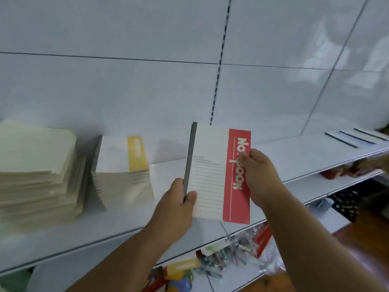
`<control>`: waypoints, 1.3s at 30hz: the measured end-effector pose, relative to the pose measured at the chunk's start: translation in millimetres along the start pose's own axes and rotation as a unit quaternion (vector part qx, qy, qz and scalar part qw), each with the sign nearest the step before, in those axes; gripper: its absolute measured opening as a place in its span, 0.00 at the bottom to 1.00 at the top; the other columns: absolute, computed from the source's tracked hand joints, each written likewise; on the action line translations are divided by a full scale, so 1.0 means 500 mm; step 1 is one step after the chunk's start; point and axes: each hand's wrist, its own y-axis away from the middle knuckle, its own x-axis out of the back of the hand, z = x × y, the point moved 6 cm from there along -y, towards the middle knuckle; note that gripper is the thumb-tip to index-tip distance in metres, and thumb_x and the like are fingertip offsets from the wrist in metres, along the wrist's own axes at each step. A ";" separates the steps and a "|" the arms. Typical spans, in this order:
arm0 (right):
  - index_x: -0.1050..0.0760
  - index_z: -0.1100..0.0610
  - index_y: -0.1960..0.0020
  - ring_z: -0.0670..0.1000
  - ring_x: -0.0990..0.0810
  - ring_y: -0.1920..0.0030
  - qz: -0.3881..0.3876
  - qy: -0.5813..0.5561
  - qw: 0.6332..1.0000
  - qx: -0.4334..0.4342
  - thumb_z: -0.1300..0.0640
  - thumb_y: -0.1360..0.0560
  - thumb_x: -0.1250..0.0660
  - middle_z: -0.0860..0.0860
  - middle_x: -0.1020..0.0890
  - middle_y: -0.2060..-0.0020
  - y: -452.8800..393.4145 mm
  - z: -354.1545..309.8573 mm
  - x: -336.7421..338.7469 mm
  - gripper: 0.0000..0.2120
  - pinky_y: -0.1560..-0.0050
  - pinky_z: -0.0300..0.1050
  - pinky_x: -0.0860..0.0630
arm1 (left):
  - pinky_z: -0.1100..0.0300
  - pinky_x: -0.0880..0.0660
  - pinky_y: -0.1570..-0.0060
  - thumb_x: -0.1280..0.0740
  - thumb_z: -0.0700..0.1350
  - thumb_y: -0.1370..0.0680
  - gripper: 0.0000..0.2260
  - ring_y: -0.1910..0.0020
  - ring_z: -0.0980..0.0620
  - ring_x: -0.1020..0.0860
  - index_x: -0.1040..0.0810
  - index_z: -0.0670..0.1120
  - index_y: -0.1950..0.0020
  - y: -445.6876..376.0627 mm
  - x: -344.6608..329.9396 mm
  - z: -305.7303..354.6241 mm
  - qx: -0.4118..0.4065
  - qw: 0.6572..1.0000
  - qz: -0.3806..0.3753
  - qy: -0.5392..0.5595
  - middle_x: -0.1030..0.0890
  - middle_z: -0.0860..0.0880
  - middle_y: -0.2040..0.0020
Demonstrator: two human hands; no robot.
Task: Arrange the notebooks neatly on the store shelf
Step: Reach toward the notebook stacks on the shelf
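Note:
I hold a white notebook with a red band (212, 175) above the white shelf (130, 224), cover facing me. My left hand (179, 203) grips its grey spine edge near the lower corner. My right hand (256, 175) pinches the red band on the right side. To the left on the shelf stands a pile of notebooks with a yellow band (124, 169). Farther left is a taller stack of cream notebooks (35, 171), fanned unevenly.
Thin dark-edged notebooks (355, 137) lie flat at the far right of the shelf. A lower shelf (231, 268) holds coloured packets and plastic-wrapped goods. The white back panel (147, 81) rises behind the shelf. Wooden floor (362, 232) shows at the right.

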 end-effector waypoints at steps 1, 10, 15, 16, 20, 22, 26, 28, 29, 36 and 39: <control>0.23 0.58 0.48 0.56 0.13 0.60 0.019 -0.008 1.000 -0.004 0.54 0.16 0.41 0.54 0.13 0.59 -0.009 0.009 0.051 0.11 0.51 0.57 0.18 | 0.56 0.23 0.65 0.42 0.48 0.17 0.02 0.65 0.53 0.24 0.31 0.53 0.46 -0.013 -0.047 0.014 -0.011 1.000 -0.018 -0.018 0.20 0.51 0.52; 0.25 0.53 0.47 0.56 0.13 0.58 0.236 0.028 0.971 -0.021 0.47 0.16 0.43 0.55 0.15 0.56 -0.076 0.057 0.622 0.12 0.56 0.56 0.15 | 0.68 0.20 0.60 0.43 0.50 0.16 0.05 0.49 0.55 0.20 0.34 0.54 0.40 -0.095 -0.590 0.222 -0.050 0.987 -0.150 -0.002 0.22 0.57 0.45; 0.25 0.51 0.46 0.52 0.13 0.59 0.273 0.010 0.961 -0.031 0.47 0.15 0.43 0.51 0.15 0.57 -0.131 0.099 0.860 0.12 0.53 0.53 0.16 | 0.64 0.19 0.52 0.43 0.51 0.17 0.08 0.45 0.54 0.20 0.35 0.57 0.37 -0.154 -0.834 0.299 -0.070 0.975 -0.203 0.052 0.21 0.57 0.41; 0.25 0.51 0.47 0.52 0.13 0.59 0.278 0.005 0.960 -0.033 0.47 0.15 0.43 0.51 0.14 0.58 -0.150 0.112 0.899 0.12 0.53 0.54 0.16 | 0.65 0.19 0.53 0.44 0.51 0.17 0.08 0.45 0.54 0.20 0.35 0.56 0.38 -0.171 -0.878 0.307 -0.072 0.973 -0.211 0.054 0.22 0.57 0.40; 0.25 0.53 0.47 0.54 0.13 0.60 0.294 -0.007 0.955 -0.048 0.48 0.16 0.42 0.52 0.14 0.58 -0.246 0.164 1.052 0.11 0.54 0.56 0.16 | 0.67 0.20 0.53 0.44 0.51 0.17 0.09 0.45 0.54 0.20 0.35 0.55 0.37 -0.261 -1.053 0.335 -0.078 0.965 -0.247 0.049 0.22 0.56 0.40; 0.25 0.52 0.48 0.56 0.13 0.59 0.311 -0.006 0.949 -0.056 0.47 0.16 0.42 0.52 0.14 0.59 -0.299 0.179 1.143 0.11 0.53 0.58 0.16 | 0.65 0.20 0.52 0.43 0.52 0.17 0.09 0.45 0.54 0.20 0.36 0.56 0.37 -0.314 -1.156 0.366 -0.090 0.957 -0.271 0.057 0.22 0.56 0.40; 0.25 0.54 0.46 0.63 0.14 0.53 0.387 0.011 0.920 -0.064 0.48 0.16 0.43 0.58 0.15 0.53 -0.371 0.183 1.355 0.12 0.53 0.67 0.17 | 0.64 0.19 0.52 0.44 0.50 0.16 0.07 0.47 0.55 0.21 0.36 0.51 0.40 -0.405 -1.374 0.467 -0.113 0.943 -0.310 0.042 0.23 0.54 0.41; 0.25 0.55 0.46 0.63 0.14 0.52 0.424 0.014 0.903 -0.068 0.48 0.15 0.44 0.58 0.15 0.52 -0.388 0.185 1.471 0.13 0.51 0.65 0.17 | 0.62 0.18 0.53 0.44 0.50 0.16 0.06 0.47 0.56 0.21 0.36 0.52 0.41 -0.436 -1.486 0.531 -0.141 0.933 -0.330 0.031 0.22 0.54 0.42; 0.25 0.54 0.46 0.62 0.14 0.53 0.440 0.013 0.895 -0.069 0.48 0.15 0.44 0.58 0.15 0.53 -0.394 0.189 1.529 0.13 0.51 0.64 0.17 | 0.60 0.18 0.52 0.44 0.50 0.16 0.05 0.47 0.57 0.21 0.35 0.52 0.42 -0.448 -1.544 0.560 -0.153 0.926 -0.344 0.026 0.22 0.53 0.43; 0.26 0.53 0.45 0.57 0.13 0.55 0.481 0.008 0.874 -0.065 0.48 0.15 0.45 0.56 0.15 0.53 -0.494 0.263 1.892 0.12 0.58 0.50 0.15 | 0.58 0.18 0.52 0.44 0.50 0.16 0.03 0.49 0.57 0.21 0.34 0.52 0.44 -0.530 -1.940 0.683 -0.191 0.903 -0.385 0.026 0.21 0.53 0.46; 0.26 0.54 0.45 0.59 0.13 0.54 0.450 0.016 0.890 -0.066 0.49 0.15 0.44 0.58 0.14 0.52 -0.607 0.280 2.021 0.12 0.55 0.56 0.15 | 0.63 0.19 0.54 0.45 0.49 0.16 0.04 0.48 0.57 0.21 0.34 0.51 0.43 -0.595 -2.063 0.725 -0.164 0.916 -0.364 0.033 0.21 0.53 0.44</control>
